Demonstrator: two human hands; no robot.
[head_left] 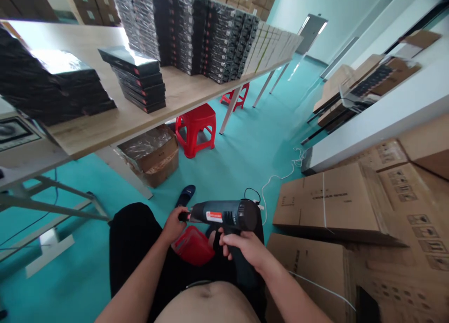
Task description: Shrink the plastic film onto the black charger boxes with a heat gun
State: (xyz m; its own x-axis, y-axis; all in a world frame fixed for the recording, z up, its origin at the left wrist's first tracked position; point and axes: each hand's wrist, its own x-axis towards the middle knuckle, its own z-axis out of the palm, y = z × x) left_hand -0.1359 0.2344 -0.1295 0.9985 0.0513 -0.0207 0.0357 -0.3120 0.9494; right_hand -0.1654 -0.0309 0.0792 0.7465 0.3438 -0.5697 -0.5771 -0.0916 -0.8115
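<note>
A dark heat gun (220, 212) with an orange-and-white label lies sideways in front of my lap, its nozzle end pointing left. My right hand (242, 244) is closed around its grip, just below the body. At the front end, my left hand (174, 226) has its fingers closed on a small black part by the nozzle; the fingers partly hide it. Under the gun, between my legs, a red plastic stool seat (194, 246) shows.
A long wooden table (175, 98) at left bears stacks of shrink-wrapped black boxes (143, 80). Beneath it are an open carton (154, 157) and a red stool (196, 126). Large cardboard boxes (322, 201) stand close at right. A white cable (271, 180) runs along the floor.
</note>
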